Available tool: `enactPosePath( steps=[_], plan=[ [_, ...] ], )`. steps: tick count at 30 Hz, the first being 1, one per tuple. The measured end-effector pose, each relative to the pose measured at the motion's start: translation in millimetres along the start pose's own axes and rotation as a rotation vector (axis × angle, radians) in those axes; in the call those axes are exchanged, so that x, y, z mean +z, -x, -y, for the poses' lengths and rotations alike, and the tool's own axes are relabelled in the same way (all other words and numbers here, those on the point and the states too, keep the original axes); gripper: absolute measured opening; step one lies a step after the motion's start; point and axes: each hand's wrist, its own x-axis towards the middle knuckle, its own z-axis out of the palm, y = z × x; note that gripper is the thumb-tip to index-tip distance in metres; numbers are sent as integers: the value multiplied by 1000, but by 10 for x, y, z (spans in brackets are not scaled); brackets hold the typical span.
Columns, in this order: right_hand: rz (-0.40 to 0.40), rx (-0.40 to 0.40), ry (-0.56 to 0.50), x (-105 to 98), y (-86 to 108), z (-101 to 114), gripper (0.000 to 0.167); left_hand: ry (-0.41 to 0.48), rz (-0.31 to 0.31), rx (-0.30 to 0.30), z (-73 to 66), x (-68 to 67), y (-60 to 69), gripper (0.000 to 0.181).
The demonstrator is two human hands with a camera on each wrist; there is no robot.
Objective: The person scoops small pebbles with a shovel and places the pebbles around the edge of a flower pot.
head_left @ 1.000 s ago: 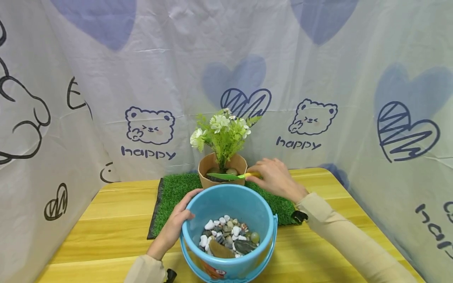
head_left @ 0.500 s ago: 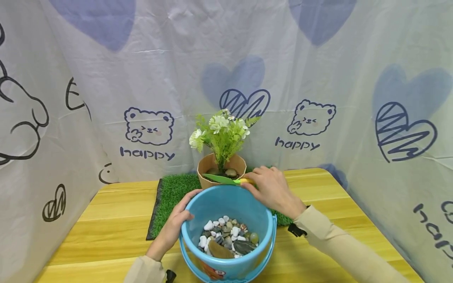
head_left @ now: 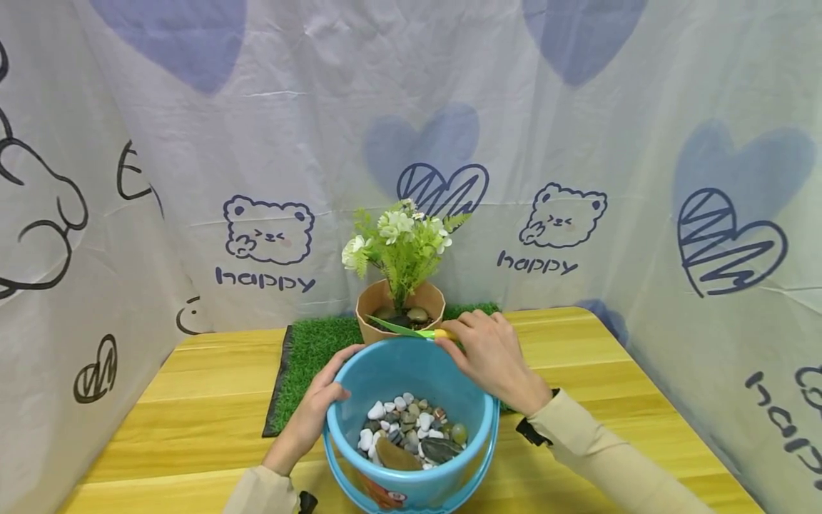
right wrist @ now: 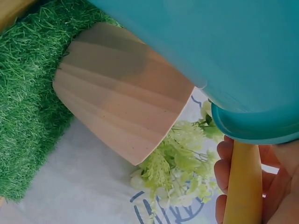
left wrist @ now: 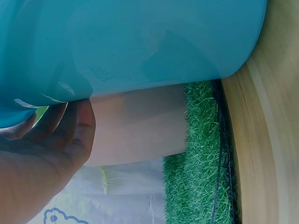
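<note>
My left hand [head_left: 315, 407] grips the left rim of a light-blue bucket [head_left: 417, 368], thumb inside and fingers outside. My right hand [head_left: 493, 355] holds a small garden trowel by its yellow handle [right wrist: 243, 182]. The trowel's green blade [head_left: 397, 328] points left, above the bucket's far rim and in front of the flowerpot's opening. Pebbles [head_left: 404, 421] lie on the bucket's bottom, white, grey and brown, with larger flat stones among them. Just behind the bucket stands a tan flowerpot [right wrist: 121, 88] with white-flowered greenery [head_left: 401, 250] and a few stones inside.
Green artificial turf [head_left: 315, 364] lies under the flowerpot on the wooden table [head_left: 193, 414]. A printed white curtain [head_left: 282, 143] hangs behind the table and along both sides. The bucket's handle [head_left: 491, 446] hangs down at its front.
My right hand has drawn nearer and slightly left, bringing the trowel down from over the flowerpot to the bucket's far rim. My left hand stays on the rim.
</note>
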Motion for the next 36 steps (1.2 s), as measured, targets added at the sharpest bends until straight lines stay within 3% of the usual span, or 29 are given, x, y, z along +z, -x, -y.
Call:
enactPosePath(
  steps=[17,26,30,36],
  plan=[
    [-18,-21,-7,-88,124,11,24,13,-13,-20,16,10,9,68],
    [-13,-149,45,-251,201,29,21,-3,-5,-5,25,5,22,68],
    [32,-228,56,-348,195,49,15,-6,-6,-3,24,1,23,68],
    [195,-298,16,-500,107,64,31,-15,-14,11,25,4,26,67]
  ],
)
